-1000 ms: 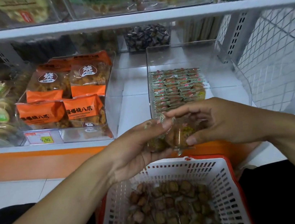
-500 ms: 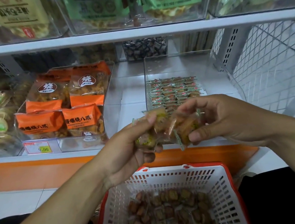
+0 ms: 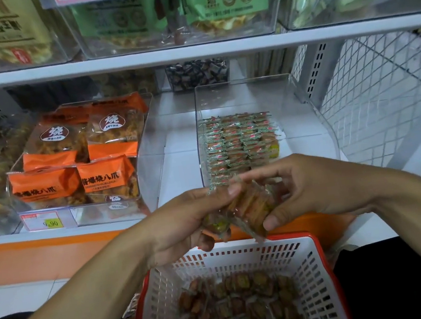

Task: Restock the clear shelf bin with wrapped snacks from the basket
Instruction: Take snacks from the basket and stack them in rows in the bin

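White slotted basket (image 3: 309, 275), red rim; orange packets (image 3: 106, 174); green-edged snacks (image 3: 239, 139).

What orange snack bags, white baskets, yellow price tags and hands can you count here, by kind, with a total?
Orange snack bags in the left clear bin: 4
White plastic basket with red rim: 1
Yellow price tag on the shelf edge: 1
Hands holding the bundle of wrapped snacks: 2, left hand, right hand
Total: 8

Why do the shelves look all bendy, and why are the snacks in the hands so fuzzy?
Head view: the wide-angle lens bows the shelf edge and the clear shelf bin. The wrapped snacks between the left hand and right hand look smeared. The bags up top show pale glare.
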